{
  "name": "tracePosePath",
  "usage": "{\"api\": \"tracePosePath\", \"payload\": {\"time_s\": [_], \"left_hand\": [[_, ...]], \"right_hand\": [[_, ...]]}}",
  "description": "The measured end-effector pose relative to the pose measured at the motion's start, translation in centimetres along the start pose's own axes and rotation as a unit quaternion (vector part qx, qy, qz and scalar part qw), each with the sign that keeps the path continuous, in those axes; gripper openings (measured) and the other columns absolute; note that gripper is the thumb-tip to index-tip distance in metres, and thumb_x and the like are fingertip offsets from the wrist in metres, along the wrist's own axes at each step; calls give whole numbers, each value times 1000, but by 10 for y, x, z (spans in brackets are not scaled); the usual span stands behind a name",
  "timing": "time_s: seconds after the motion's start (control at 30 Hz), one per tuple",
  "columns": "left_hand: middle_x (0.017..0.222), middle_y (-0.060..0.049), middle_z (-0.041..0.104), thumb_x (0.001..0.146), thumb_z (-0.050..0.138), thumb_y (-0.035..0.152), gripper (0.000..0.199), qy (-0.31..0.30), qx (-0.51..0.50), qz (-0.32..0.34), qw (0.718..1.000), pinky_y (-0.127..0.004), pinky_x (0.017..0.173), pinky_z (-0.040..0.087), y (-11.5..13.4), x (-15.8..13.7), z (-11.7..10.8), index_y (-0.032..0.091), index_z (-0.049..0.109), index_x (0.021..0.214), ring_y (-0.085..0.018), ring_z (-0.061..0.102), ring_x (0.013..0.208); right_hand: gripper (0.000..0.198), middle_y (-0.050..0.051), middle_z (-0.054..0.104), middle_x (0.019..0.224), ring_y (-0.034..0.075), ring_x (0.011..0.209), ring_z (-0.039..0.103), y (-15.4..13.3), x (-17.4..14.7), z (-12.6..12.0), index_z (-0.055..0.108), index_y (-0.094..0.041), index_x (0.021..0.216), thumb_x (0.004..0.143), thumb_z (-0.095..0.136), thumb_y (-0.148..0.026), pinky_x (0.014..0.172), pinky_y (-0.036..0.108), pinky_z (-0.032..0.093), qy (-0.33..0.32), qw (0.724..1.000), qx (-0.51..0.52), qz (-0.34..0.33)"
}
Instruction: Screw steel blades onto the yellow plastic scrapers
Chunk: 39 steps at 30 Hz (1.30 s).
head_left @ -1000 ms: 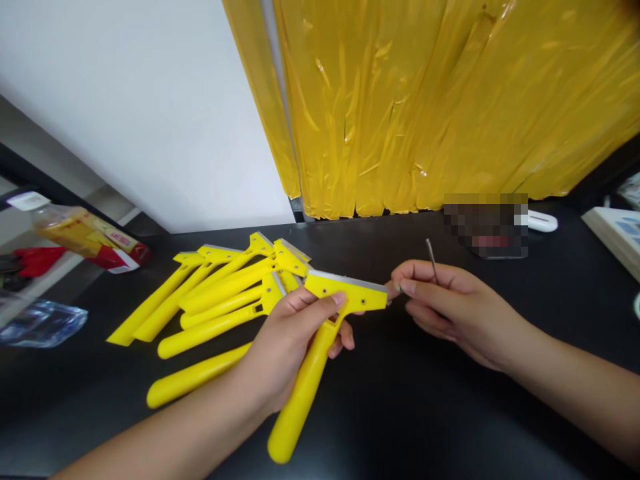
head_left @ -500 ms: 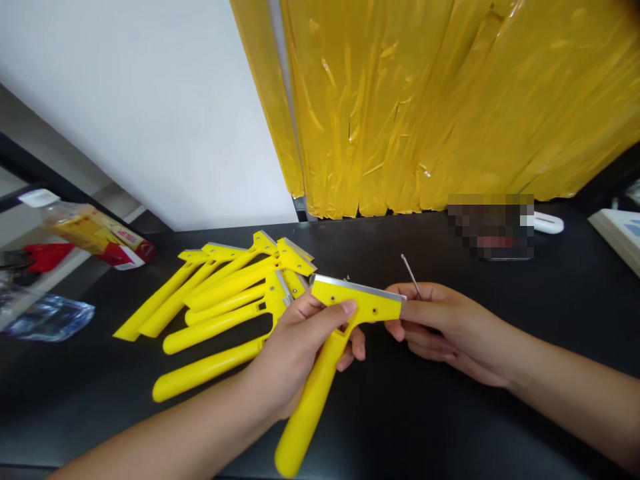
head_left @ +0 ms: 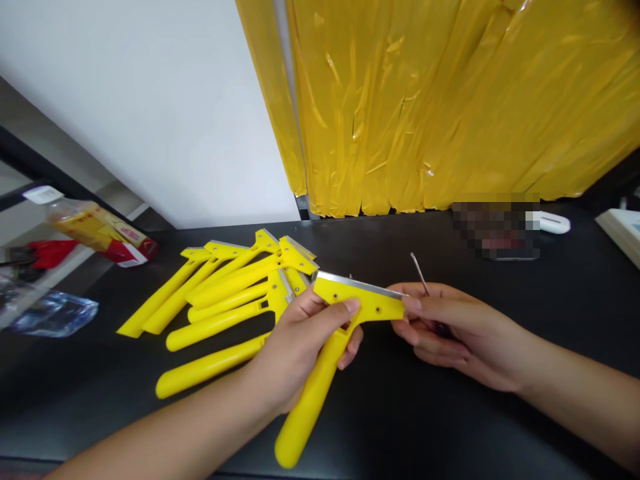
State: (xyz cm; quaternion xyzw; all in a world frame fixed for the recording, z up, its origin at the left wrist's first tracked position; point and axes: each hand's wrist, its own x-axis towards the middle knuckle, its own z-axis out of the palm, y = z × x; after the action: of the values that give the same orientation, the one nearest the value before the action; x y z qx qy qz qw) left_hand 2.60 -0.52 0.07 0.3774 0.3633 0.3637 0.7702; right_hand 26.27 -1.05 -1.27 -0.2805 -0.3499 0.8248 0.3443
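A yellow scraper (head_left: 310, 393) with a metal strip along its head is gripped by my left hand (head_left: 300, 347), the thumb pressing on the head's face. Two small holes or screw heads show in that face, and the handle slants down toward me. In my right hand (head_left: 455, 327) is a screwdriver (head_left: 420, 272); its thin metal shaft points up and away, while the handle is mostly hidden by the palm. The right thumb and fingers meet the right end of the scraper head. Several other yellow scrapers (head_left: 215, 327) lie piled on the black table, left of my hands.
A drink bottle with a white cap (head_left: 105, 230) lies at the left beside clear plastic packaging (head_left: 55, 317). Yellow plastic sheeting (head_left: 400, 107) and a white panel (head_left: 175, 120) stand behind the black table (head_left: 380, 413). A white object (head_left: 553, 223) sits at the back right.
My right thumb has come onto the scraper's right end, and the right hand has turned slightly, its fingers more open. The left hand keeps its hold; the view has shifted a little.
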Motion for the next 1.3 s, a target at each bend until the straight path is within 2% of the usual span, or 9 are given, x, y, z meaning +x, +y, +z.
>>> {"api": "tracePosePath", "payload": {"time_s": [0.33, 0.5, 0.73, 0.83, 0.93, 1.07, 1.13, 1.23, 1.3], "left_hand": [[61, 0, 65, 99, 80, 39, 23, 4, 18, -4, 1000, -19, 50, 41, 1, 0, -2, 18, 68, 97, -9, 52, 49], [59, 1, 61, 93, 87, 40, 28, -10, 64, -9, 998, -18, 46, 35, 4, -1, 2, 14, 75, 94, -7, 47, 48], [56, 1, 57, 89, 90, 41, 33, 27, 78, -21, 996, -19, 45, 37, 6, -2, 3, 14, 74, 80, -8, 48, 47], [56, 1, 57, 89, 89, 37, 31, 27, 52, -38, 998, -18, 46, 37, 9, -1, 1, 13, 73, 77, -8, 47, 47], [60, 0, 58, 90, 88, 35, 29, 40, 34, -24, 998, -18, 46, 37, 17, 1, -4, 12, 74, 78, -7, 46, 50], [68, -1, 58, 94, 84, 31, 24, 76, 25, 39, 996, -17, 48, 40, 31, 4, -10, 12, 75, 84, -8, 46, 55], [71, -2, 60, 93, 84, 28, 21, 91, 23, 57, 994, -17, 48, 41, 35, 5, -12, 12, 74, 84, -8, 47, 56], [74, -2, 62, 93, 84, 27, 20, 102, 23, 67, 992, -18, 48, 43, 34, 7, -11, 13, 73, 84, -8, 49, 56], [74, -2, 62, 93, 84, 28, 20, 102, 23, 66, 992, -17, 48, 43, 33, 6, -10, 13, 73, 84, -8, 49, 56]], "right_hand": [[21, -2, 69, 78, -1, 41, 25, 0, 0, -2, 74, -17, 96, 105, 73, -36, 40, 17, 19, -12, 1000, -20, -9], [23, -3, 68, 74, -2, 40, 24, -1, 1, -1, 73, -17, 94, 103, 76, -37, 39, 16, 20, -8, 1000, -13, -2], [30, -7, 55, 65, 0, 42, 20, 0, 0, 0, 65, -18, 87, 99, 81, -41, 41, 19, 15, 42, 998, -44, 13], [35, -8, 48, 67, 4, 47, 23, -1, 3, -3, 64, -21, 96, 100, 74, -54, 45, 20, 19, 73, 994, -82, -11], [38, -6, 51, 74, 9, 53, 31, -6, 9, -12, 60, -24, 103, 102, 58, -62, 47, 23, 27, 155, 971, -175, -41], [26, -2, 61, 81, 11, 61, 42, -12, 14, -27, 63, -24, 99, 98, 71, -49, 51, 23, 30, 225, 931, -277, -77], [25, -1, 64, 81, 13, 65, 47, -12, 14, -33, 70, -25, 107, 99, 72, -49, 56, 26, 36, 246, 896, -355, -101], [25, 0, 67, 82, 17, 71, 55, -8, 14, -37, 71, -28, 114, 103, 66, -49, 64, 30, 42, 264, 826, -481, -134], [18, -1, 68, 82, 18, 74, 58, -5, 14, -39, 64, -29, 114, 103, 64, -43, 66, 31, 44, 265, 811, -500, -148]]}}
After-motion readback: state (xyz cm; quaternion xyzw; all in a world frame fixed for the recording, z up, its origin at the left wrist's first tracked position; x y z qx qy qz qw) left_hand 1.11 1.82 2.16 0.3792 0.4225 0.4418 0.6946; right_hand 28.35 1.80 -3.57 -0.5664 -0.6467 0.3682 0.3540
